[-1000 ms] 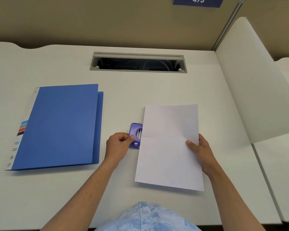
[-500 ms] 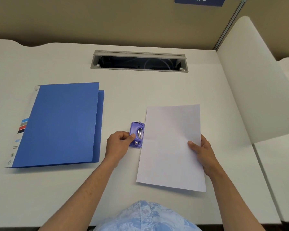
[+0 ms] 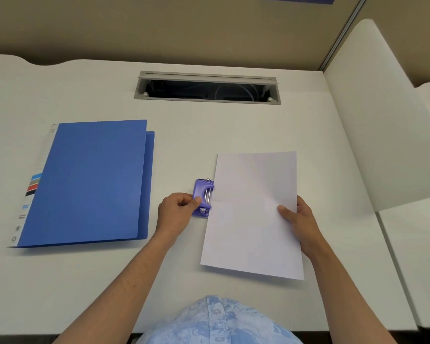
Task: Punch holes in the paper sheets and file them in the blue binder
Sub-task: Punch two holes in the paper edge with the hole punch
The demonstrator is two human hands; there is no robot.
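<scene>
A closed blue binder [image 3: 90,182] lies flat on the left of the white desk [image 3: 209,130]. A small purple hole punch [image 3: 203,197] sits mid-desk. My left hand [image 3: 178,211] grips its left side, thumb on top. A white paper sheet [image 3: 252,214] lies to the right, its left edge at the punch's mouth. My right hand [image 3: 299,220] pinches the sheet's right edge, thumb on top.
A grey cable-tray opening [image 3: 207,87] is set into the desk at the back. A white divider panel [image 3: 382,120] rises along the right side, with another desk surface [image 3: 417,264] beyond it. A beige partition wall stands behind.
The sheet slid slightly right, uncovering more of the punch, and now sits with its left edge at the punch's mouth. Both hands keep their holds.
</scene>
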